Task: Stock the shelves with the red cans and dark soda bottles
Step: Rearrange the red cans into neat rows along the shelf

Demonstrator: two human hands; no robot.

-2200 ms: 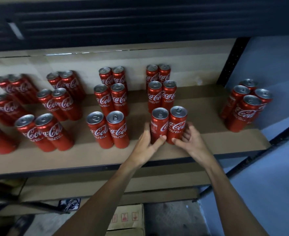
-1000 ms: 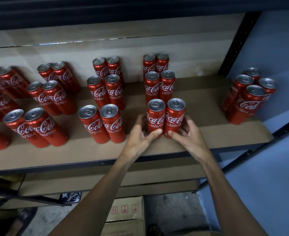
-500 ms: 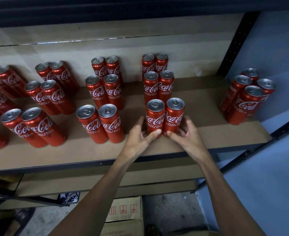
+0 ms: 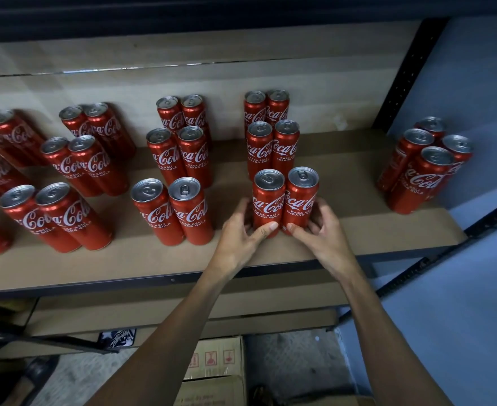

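Two red cans stand upright side by side near the front of the cardboard-lined shelf (image 4: 358, 230). My left hand (image 4: 241, 232) grips the left can (image 4: 267, 197), thumb across its lower front. My right hand (image 4: 320, 230) grips the right can (image 4: 301, 194) the same way. Behind them stand two more pairs of red cans (image 4: 272, 145) in a column. No dark soda bottles are in sight.
More pairs of red cans fill the shelf to the left (image 4: 172, 209), and a group of several cans (image 4: 426, 168) stands at the right end by the black upright (image 4: 402, 77). A lower shelf and cardboard boxes (image 4: 215, 361) lie below.
Both hands have kept hold of the front pair of cans, nudging it slightly back toward the column. The cans' labels have turned to face front.
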